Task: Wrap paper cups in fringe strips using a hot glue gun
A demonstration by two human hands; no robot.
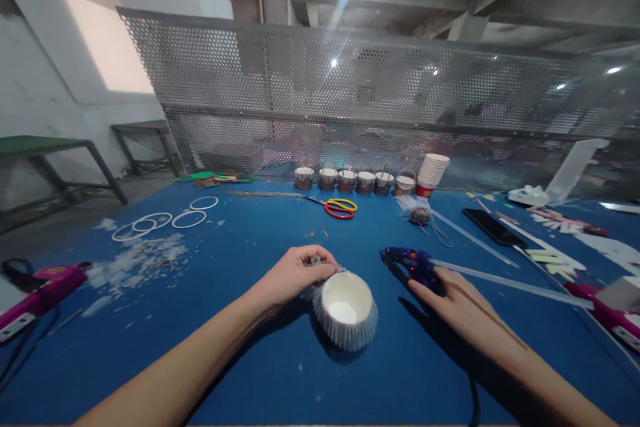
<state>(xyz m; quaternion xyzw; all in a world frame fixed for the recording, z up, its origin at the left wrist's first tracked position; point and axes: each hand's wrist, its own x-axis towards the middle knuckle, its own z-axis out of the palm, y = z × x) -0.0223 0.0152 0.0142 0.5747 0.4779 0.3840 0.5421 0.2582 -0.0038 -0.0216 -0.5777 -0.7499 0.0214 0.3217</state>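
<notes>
A white paper cup [349, 299] with pale pleated trim [350, 335] around its outside stands on the blue table in front of me. My left hand [307, 270] is at the cup's left side, thumb and fingers pinched on a bunched end of the trim near the rim. To the right, my right hand [453, 293] is wrapped around a dark blue hot glue gun [413, 263], its nozzle pointing left, apart from the cup. A long clear glue stick [510, 282] sticks out of the gun's back. Along the back of this hand runs a thin brown line I cannot identify.
Several brown-wrapped cups [366, 182] and stacked paper cups [433, 172] line the back edge. Scissors [340, 207] lie before them. White rings [189, 219] and scraps [143, 263] are left. A black phone [493, 227] lies right; magenta power strips [43, 293] flank the table.
</notes>
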